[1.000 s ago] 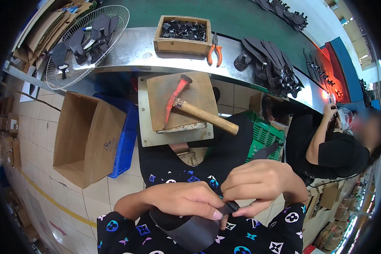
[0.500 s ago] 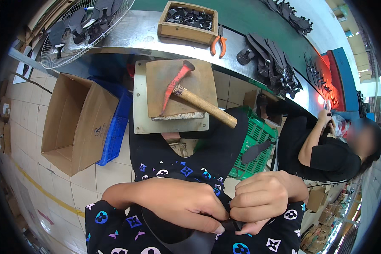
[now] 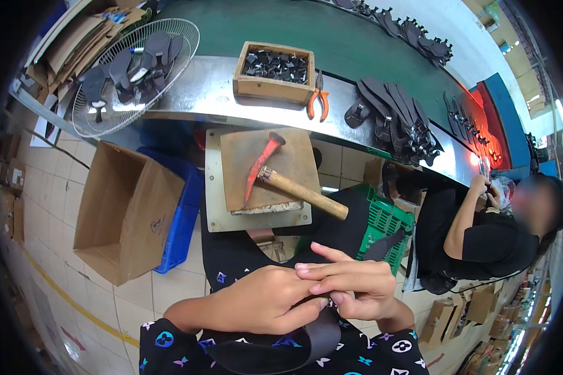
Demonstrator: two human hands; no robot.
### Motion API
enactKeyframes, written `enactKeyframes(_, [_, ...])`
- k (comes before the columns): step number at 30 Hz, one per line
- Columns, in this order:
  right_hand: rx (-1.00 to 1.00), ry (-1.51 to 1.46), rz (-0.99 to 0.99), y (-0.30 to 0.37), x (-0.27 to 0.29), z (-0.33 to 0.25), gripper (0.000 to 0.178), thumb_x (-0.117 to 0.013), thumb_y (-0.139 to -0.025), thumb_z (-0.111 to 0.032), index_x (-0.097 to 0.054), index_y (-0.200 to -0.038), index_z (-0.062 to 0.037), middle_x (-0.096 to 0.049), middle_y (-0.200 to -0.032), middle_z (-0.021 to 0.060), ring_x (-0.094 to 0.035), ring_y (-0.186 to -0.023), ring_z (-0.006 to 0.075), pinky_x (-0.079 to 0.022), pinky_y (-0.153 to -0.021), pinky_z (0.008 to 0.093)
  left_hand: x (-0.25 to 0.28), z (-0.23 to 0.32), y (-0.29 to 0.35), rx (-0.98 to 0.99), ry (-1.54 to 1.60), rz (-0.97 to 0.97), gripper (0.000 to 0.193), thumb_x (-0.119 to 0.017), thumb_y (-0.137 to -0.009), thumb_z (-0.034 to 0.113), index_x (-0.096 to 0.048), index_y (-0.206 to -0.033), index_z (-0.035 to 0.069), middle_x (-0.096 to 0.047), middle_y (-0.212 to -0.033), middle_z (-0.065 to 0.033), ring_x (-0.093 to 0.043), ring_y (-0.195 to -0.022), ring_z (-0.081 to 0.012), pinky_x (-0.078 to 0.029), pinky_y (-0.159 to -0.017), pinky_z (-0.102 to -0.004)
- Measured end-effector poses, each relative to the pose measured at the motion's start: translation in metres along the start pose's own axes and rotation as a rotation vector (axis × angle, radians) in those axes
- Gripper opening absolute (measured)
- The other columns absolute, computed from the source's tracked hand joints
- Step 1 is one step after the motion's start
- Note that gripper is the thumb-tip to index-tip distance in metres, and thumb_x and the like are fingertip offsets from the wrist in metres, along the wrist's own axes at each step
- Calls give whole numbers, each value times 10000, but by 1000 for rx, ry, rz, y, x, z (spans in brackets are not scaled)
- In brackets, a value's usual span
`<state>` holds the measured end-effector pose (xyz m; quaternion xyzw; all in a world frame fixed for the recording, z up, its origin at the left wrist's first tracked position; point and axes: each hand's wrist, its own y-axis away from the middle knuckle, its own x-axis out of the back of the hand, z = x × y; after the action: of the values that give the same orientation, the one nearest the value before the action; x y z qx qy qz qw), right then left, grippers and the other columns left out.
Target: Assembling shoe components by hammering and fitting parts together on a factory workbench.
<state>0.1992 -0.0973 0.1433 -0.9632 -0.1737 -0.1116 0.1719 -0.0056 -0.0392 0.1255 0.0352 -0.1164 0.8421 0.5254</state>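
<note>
Low in front of my lap I hold a dark, smooth, curved shoe sole (image 3: 322,340). My left hand (image 3: 250,303) is closed on its upper end, fingers curled inward. Against those fingers rests my right hand (image 3: 360,289), its fingers stretched out and slightly apart and its thumb close to the sole's end. Overlapping fingers hide that end. Beyond my hands, a hammer with a red head and wooden handle (image 3: 306,195) lies on a brown board (image 3: 238,156) over a pale metal plate (image 3: 216,206).
On the bench (image 3: 213,94) are a wooden box (image 3: 272,87) of small black parts, orange-handled pliers (image 3: 319,103), dark soles (image 3: 397,112) and a wire basket (image 3: 81,125). A cardboard box (image 3: 122,219) stands left, a green crate (image 3: 381,219) right. A co-worker (image 3: 494,244) sits at right.
My right hand has gone from a closed grip to stretched fingers over the left hand's fingertips. The sole has turned in my grasp. The view has tilted, so the bench sits lower.
</note>
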Motion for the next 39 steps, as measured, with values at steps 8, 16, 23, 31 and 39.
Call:
enactKeyframes(8, [-55,-148,191,5,-18,28,219,-529,-866,30,-703,-995,64,-724,-1028,232,-696,-1070,344,-391,-1093,582,-1,-2,1,192,35,113,179,-617,-905,131,-663,-959,-34,-642,-744,-173,-654,-668,-321,-483,-610,-373])
enactKeyframes(16, [-271,-239,199,5,-28,31,304,-572,-968,-97,-641,-1221,56,-706,-1141,176,-694,-940,172,-533,-855,315,-6,-1,7,405,196,196,240,-566,-952,149,-658,-888,-63,-624,-694,-137,-598,-610,-197,-442,-571,-318])
enactKeyframes(23, [-308,-789,111,16,-23,26,435,-570,-968,-110,-536,-1379,25,-656,-1268,176,-600,-758,105,-500,-720,240,-10,11,16,404,410,251,266,-553,-971,158,-678,-899,-65,-623,-702,-103,-558,-636,-133,-431,-586,-287])
enactKeyframes(31, [-177,-412,303,6,-36,25,246,-602,-933,-86,-697,-1117,47,-744,-1040,135,-692,-1064,248,-417,-1113,434,-17,9,12,401,217,278,304,-589,-958,157,-580,-744,-59,-524,-598,-94,-493,-544,-158,-373,-517,-313])
enactKeyframes(39, [-306,-619,155,10,-21,35,315,-542,-1021,-139,-629,-1279,20,-712,-1145,105,-613,-585,114,-503,-604,246,-12,16,8,572,681,245,295,-522,-982,183,-707,-973,-46,-709,-848,-88,-645,-805,-142,-487,-739,-257])
